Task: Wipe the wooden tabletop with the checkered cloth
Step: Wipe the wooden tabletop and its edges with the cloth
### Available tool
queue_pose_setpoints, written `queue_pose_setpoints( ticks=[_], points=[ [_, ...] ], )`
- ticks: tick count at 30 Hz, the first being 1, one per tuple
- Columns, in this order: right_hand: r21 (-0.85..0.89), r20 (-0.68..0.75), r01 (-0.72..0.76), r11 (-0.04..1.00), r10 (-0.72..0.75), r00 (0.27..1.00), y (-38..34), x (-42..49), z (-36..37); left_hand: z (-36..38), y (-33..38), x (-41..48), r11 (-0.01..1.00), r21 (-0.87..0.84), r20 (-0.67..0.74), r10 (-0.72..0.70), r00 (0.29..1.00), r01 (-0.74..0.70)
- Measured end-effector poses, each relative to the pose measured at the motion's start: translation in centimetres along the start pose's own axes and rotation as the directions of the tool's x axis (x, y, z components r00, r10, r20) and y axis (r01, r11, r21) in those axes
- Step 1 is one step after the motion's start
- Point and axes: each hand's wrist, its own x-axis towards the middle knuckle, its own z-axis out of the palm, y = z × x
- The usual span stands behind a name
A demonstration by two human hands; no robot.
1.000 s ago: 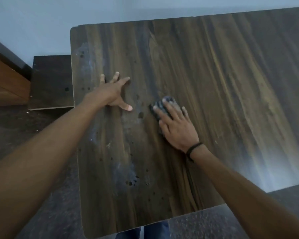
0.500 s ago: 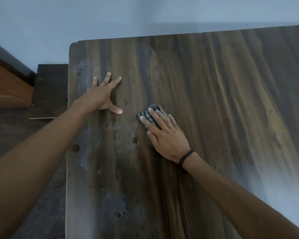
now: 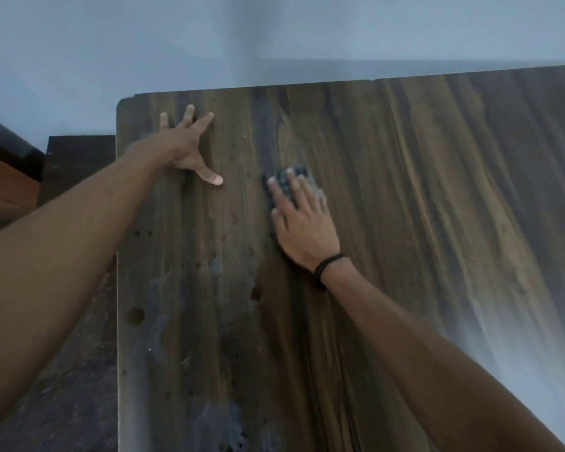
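Observation:
The dark wooden tabletop (image 3: 421, 207) fills most of the view, with grey dusty smears and small dark spots along its left side. My right hand (image 3: 302, 223) presses flat on the folded black-and-white checkered cloth (image 3: 299, 172), which shows only past my fingertips near the table's middle. A black band circles that wrist. My left hand (image 3: 186, 146) lies flat on the wood near the far left corner, fingers spread, holding nothing.
A pale wall (image 3: 274, 37) runs right behind the table's far edge. Left of the table stand a low dark stool or side table (image 3: 79, 151) and a brown wooden piece of furniture (image 3: 4, 181). Dark speckled floor (image 3: 62, 402) lies below the left edge.
My right hand has slid the cloth away from me toward the far edge. My left hand has shifted toward the far left corner. The view has moved closer to the table.

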Motion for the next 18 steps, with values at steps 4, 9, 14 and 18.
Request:
queue_pose_setpoints(
  ticks=[4, 9, 14, 18],
  points=[
    [-0.039, -0.033, 0.099, 0.994, -0.100, 0.994, 2.5, 1.6, -0.5, 0.0, -0.8, 0.7, 1.000, -0.004, 0.029, -0.010, 1.000, 0.010],
    [-0.040, 0.014, 0.105, 0.994, -0.104, 0.994, 0.3, 4.1, -0.1, 0.0, -0.9, 0.7, 1.000, -0.016, 0.024, 0.016, 1.000, -0.016],
    [0.000, -0.017, -0.047, 0.999, 0.047, 0.999, 3.1, 8.3, -2.1, 0.1, -1.1, 0.8, 0.999, -0.030, 0.029, 0.029, 0.999, -0.028],
    [-0.043, 0.067, 0.143, 0.989, -0.139, 0.988, 0.0, 6.7, -0.6, 0.3, -1.3, 0.9, 0.999, -0.033, 0.018, 0.035, 0.999, -0.035]
  ],
)
